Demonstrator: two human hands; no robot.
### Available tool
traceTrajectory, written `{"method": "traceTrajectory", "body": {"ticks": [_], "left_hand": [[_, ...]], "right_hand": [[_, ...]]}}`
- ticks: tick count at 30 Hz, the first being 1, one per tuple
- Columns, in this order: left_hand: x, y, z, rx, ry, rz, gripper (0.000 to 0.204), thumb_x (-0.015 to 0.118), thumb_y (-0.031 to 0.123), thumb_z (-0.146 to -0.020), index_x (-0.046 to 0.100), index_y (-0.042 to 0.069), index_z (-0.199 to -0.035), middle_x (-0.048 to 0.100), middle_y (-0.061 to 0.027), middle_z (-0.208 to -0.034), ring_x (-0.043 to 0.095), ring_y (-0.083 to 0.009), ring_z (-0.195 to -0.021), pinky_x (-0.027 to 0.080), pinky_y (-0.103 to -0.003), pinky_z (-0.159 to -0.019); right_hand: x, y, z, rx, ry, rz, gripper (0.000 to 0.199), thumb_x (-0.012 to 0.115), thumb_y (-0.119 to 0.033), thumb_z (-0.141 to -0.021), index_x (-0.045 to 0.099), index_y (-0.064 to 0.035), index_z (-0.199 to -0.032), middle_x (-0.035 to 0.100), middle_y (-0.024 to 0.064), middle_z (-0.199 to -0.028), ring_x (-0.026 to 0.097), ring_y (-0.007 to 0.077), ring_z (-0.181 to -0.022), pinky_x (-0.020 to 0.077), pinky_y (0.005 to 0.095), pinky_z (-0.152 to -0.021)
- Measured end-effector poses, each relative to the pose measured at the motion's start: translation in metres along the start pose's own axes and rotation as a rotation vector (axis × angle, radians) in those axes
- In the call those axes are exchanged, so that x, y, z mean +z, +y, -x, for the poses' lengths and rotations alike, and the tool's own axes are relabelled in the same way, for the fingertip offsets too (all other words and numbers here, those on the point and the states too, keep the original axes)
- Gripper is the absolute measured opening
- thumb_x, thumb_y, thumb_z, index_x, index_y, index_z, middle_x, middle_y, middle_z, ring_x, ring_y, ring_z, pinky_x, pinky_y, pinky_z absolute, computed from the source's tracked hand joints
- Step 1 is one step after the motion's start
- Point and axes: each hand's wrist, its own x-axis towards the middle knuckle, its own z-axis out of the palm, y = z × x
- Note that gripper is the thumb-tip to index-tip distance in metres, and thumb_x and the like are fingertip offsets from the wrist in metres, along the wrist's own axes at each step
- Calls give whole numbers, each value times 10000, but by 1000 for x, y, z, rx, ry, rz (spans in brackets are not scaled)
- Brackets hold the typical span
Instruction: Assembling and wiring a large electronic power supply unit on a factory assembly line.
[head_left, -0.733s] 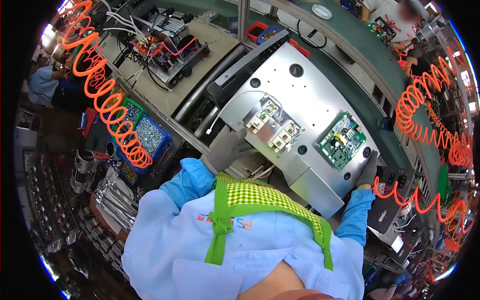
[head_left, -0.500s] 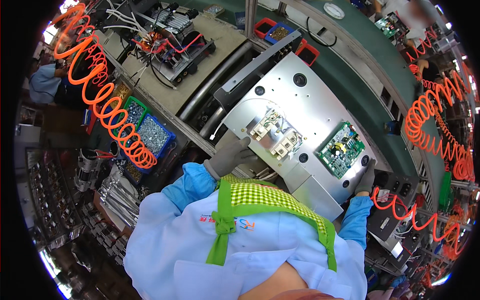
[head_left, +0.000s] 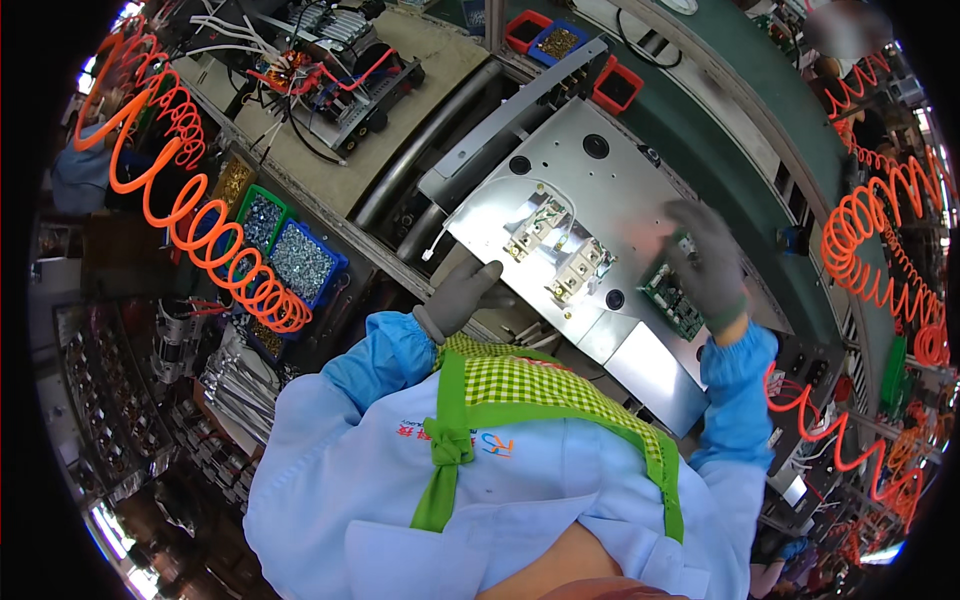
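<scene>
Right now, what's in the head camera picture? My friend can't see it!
A person's gray-gloved right hand is over a green circuit board on a shiny metal panel; the gloved left hand is by the panel's near edge. At left are a blue bin of metal parts and a coiled orange hose.
</scene>
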Motion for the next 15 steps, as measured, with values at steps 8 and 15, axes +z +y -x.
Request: {"method": "traceTrajectory", "body": {"ticks": [8,15], "left_hand": [[-3,-1,-3,-26,-23,-45,506,504,337,-949,411,-8,-1307,565,-132,-1180,625,-223,-908,526,-339,-825],[-5,3,-1,26,-10,-83,484,517,332,-943,435,9,-1294,584,-121,-1146,623,-200,-893,529,-333,-805]], "right_hand": [[69,5,-77,-428,-434,422,276,644,-161,-733,608,-173,-1006,524,70,-1180,510,266,-1051,432,392,-840],[72,3,-79,-538,-313,427,335,689,-202,-697,611,-182,-1022,480,50,-1250,466,260,-1138,418,389,-866]]}}
